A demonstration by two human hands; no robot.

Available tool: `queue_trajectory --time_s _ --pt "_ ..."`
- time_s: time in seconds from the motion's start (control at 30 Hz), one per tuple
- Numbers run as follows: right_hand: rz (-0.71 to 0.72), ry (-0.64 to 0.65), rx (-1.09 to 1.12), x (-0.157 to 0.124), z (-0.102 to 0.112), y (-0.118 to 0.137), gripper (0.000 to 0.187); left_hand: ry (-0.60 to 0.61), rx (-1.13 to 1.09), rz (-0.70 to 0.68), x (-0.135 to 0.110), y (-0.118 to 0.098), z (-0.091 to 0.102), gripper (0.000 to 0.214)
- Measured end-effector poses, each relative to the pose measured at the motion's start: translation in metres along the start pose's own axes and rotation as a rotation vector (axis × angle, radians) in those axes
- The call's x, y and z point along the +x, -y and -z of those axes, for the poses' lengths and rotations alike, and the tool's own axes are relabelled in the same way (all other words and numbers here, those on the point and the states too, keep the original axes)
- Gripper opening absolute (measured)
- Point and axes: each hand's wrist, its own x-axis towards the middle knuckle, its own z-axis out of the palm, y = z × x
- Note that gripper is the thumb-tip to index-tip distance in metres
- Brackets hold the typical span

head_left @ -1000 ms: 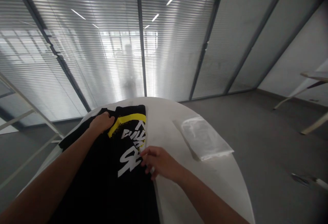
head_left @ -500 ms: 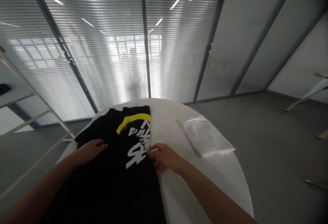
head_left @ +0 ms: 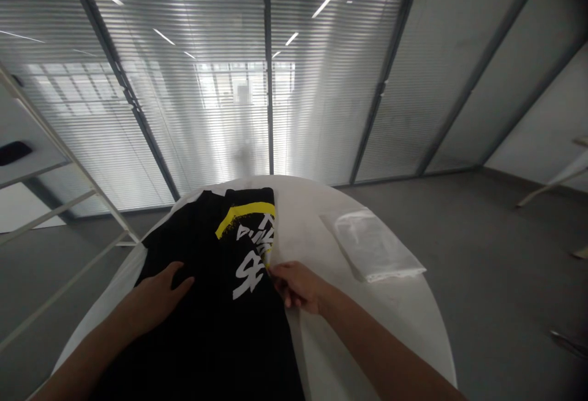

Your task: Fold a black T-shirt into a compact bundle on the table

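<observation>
A black T-shirt (head_left: 215, 315) with a yellow band and white lettering lies on a round white table (head_left: 316, 352). Its right side is folded over, so the print is cut off at the fold. My left hand (head_left: 160, 294) rests flat on the left part of the shirt, thumb apart from the fingers. At the fold, beside the white lettering, my right hand (head_left: 296, 284) pinches the shirt's edge between thumb and forefinger, the other fingers curled under.
A clear plastic bag (head_left: 376, 245) lies on the table's right side. Behind the table stands a glass wall with blinds (head_left: 312, 113). A pale metal frame (head_left: 68, 156) is at the left, and part of a light-coloured leg (head_left: 546, 183) shows at the far right.
My left hand has slid slightly down the shirt, its thumb spreading wider. My right hand's fingers have closed more tightly at the fold. The view has shifted slightly.
</observation>
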Motion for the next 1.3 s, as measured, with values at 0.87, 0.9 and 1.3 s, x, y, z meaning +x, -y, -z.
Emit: queue_trajectory --time_s 0.87,0.9,1.3 --pt "0.264 -0.185 0.017 -0.009 0.068 0.02 0.025 -0.301 0.23 -0.333 -0.055 -0.069 -0.01 0.047" --pt "0.265 -0.244 -0.011 -0.009 0.074 0.021 0.026 -0.298 0.229 -0.382 -0.059 -0.074 -0.016 0.044" --pt "0.412 -0.577 -0.105 -0.006 0.085 0.03 0.037 -0.056 0.043 -0.677 -0.068 -0.094 -0.05 0.039"
